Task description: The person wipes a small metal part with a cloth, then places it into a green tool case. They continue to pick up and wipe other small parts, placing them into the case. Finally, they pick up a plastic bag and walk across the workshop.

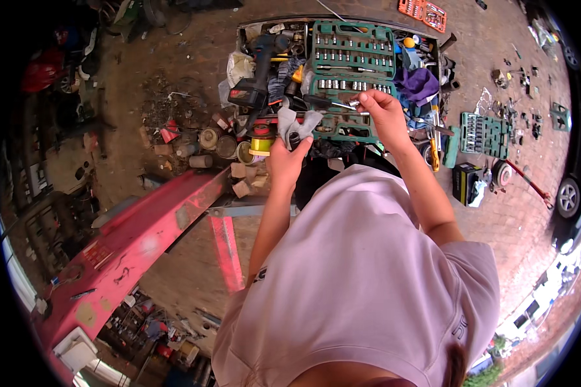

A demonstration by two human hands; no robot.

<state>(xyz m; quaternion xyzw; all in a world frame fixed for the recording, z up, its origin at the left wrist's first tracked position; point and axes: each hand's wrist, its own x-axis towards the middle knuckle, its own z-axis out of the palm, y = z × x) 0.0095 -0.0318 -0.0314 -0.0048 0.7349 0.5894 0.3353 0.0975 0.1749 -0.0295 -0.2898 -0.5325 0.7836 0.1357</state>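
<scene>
My left hand (288, 160) is closed around a crumpled grey rag (298, 121). A small dark round piece (295, 138) shows in the rag's folds by my fingertips; its kind is unclear. The fingers of my right hand (383, 117) pinch the metal end of a ratchet wrench (332, 103), whose black handle points left. Both hands are over the near side of a green socket set case (353, 46), which lies open with rows of shiny sockets. Left of it lies a cordless power tool (263, 61) with a black battery.
Purple cloth (418, 85) lies right of the case among loose tools. A yellow-rimmed spool or can (260, 146) stands near my left hand. A red metal beam (142, 222) runs along my left. Another green socket case (486, 134) lies on the brick floor at right.
</scene>
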